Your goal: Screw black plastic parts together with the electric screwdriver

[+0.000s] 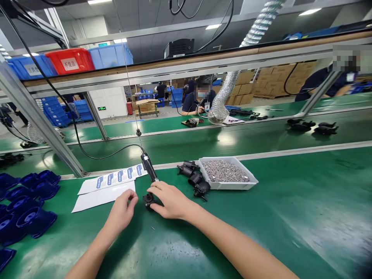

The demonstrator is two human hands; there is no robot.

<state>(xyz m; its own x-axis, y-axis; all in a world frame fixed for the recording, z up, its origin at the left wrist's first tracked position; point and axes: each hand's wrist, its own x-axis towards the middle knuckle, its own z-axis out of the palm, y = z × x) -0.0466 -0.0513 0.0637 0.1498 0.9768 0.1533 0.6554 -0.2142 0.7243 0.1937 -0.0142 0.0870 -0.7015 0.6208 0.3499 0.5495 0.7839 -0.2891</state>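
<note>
My right hand [171, 201] is curled around a small black plastic part [148, 199], its thumb at the near edge and its fingers over the far side. Part of that piece is hidden by the hand. Just beyond the fingers hangs a black electric screwdriver [149, 166], tilted, with its lower end out of sight behind them. My left hand [123, 207] is to the left of the part, apart from it, thumb and fingertips closed together. Whatever it pinches, if anything, is too small to make out. A loose screw [153, 228] lies on the green work surface [186, 248].
A white tray [232, 186] of screws stands to the right, with several black plastic parts [194, 178] beside it. Printed label sheets [101, 197] lie left; blue plastic housings [31, 217] crowd the left edge. A metal frame post [55, 112] rises behind. A co-worker [192, 102] sits across.
</note>
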